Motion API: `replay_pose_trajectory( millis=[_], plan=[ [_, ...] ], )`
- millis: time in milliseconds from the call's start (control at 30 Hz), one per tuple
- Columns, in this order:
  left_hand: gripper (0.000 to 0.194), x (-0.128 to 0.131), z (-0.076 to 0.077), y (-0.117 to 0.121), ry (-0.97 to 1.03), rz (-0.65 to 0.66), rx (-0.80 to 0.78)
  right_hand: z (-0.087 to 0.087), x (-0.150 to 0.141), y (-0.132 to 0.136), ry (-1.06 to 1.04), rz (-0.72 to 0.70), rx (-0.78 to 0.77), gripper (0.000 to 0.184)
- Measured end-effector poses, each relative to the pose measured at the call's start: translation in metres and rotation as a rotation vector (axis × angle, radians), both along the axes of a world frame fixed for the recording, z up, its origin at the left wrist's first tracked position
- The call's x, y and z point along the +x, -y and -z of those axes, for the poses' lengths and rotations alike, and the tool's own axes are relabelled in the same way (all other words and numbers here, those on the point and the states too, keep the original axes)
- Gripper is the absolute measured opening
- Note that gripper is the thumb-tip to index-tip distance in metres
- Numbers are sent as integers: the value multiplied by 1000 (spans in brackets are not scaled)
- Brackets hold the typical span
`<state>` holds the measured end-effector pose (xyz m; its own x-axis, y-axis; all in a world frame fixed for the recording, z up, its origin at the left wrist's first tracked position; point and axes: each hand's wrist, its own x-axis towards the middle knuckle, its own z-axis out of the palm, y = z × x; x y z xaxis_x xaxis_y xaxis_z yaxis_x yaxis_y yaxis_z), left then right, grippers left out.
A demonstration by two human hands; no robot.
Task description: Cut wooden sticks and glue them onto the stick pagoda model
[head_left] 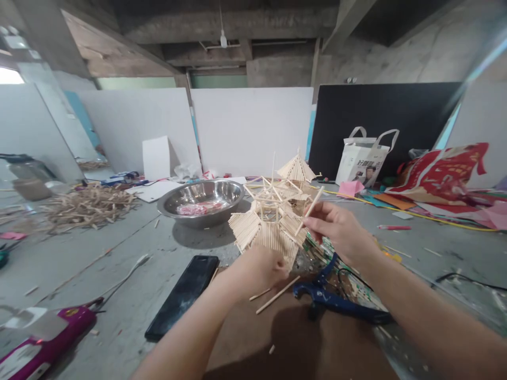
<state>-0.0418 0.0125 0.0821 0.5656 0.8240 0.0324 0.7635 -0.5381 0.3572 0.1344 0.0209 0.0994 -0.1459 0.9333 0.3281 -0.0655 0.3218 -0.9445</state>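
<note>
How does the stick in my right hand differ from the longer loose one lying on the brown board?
The held stick is pinched by your right hand and slants steeply; the board stick lies flat, unheld.
The held stick is up beside the stick model's roof; the board stick is near the blue cutter.
Both are straight, slim and pale.

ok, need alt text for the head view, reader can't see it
A pagoda-like wooden-stick model, with a person's right hand holding a thin wooden stick in its grip beside it and the left hand curled at its near side. Nearby: a black smartphone, a blue hand cutter and a stainless-steel basin.
</note>
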Motion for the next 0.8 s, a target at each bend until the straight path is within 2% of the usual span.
replay_pose_trajectory(
  millis=[167,267,400,500,567,700,800],
  plan=[
    [23,-19,-48,0,372,-232,334,-36,-18,-21,91,-38,25,9],
    [23,-22,-64,-10,438,-268,403,-48,-30,-34,88,-84,30,9],
    [23,-16,-64,-25,414,-277,422,-53,-43,-48,59,-156,-15,8],
    [24,-16,-62,-32,415,-299,445,-55,-45,-56,99,-153,-29,8],
    [25,-21,-61,-37,419,-349,460,-55,-42,-61,159,-77,14,8],
    [30,-34,-59,-46,356,-442,429,-53,-30,-79,238,189,149,11],
    [31,-38,-59,-50,286,-429,371,-50,-24,-95,270,258,198,14]
  ],
)
